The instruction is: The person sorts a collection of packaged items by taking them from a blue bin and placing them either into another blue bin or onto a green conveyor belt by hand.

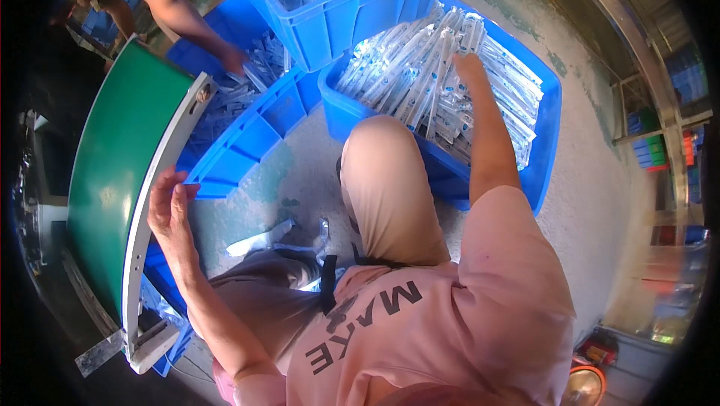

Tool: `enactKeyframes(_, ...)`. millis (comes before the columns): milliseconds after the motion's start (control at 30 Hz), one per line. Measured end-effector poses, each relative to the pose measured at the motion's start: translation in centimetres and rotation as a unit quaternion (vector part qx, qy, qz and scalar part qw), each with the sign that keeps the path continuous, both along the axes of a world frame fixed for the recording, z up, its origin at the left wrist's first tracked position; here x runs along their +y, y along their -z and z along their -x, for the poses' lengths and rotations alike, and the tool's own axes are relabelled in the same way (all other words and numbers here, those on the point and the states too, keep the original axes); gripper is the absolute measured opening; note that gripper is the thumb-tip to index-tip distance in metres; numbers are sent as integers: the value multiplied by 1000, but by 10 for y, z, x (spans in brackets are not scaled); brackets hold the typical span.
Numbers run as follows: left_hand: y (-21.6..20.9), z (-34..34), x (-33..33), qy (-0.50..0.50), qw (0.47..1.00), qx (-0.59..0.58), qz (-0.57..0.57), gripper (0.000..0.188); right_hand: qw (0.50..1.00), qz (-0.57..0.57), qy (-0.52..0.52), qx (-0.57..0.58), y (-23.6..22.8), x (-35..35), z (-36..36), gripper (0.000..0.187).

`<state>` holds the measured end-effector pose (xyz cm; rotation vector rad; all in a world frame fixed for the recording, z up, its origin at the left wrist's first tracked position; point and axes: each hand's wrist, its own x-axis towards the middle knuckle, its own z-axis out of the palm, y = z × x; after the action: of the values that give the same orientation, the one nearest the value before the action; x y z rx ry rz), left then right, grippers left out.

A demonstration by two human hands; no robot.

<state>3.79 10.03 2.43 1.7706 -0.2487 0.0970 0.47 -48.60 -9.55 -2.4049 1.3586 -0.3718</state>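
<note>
My right hand [469,68] reaches into a large blue bin [553,117] ahead of me, its fingers curled down at the far part of a heap of long, slim clear-and-white packets [420,79]. Whatever those fingers hold is hidden behind the hand. My left hand [171,202] is raised at the white edge rail [150,181] of a green conveyor belt [120,151], fingers loosely bent and apart, with nothing in them. Whether it touches the rail I cannot tell.
A second blue bin [360,19] of packets overlaps the corner of the large one. Another blue bin [251,147] sits beside the conveyor, where another person's hand [234,61] reaches into its packets. Loose plastic wrapping [261,239] lies on the floor near my legs.
</note>
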Motion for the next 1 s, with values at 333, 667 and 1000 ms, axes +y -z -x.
enactKeyframes(333,-10,15,21,-55,997,-37,-44,37,973,24,-167,156,7,107,76,38)
enactKeyframes(667,-11,17,32,-84,995,-48,-11,25,905,-379,-72,-178,-38,138,61,27)
enactKeyframes(1000,-14,17,37,-109,991,-68,-37,19,893,133,-430,-1,-71,186,24,29)
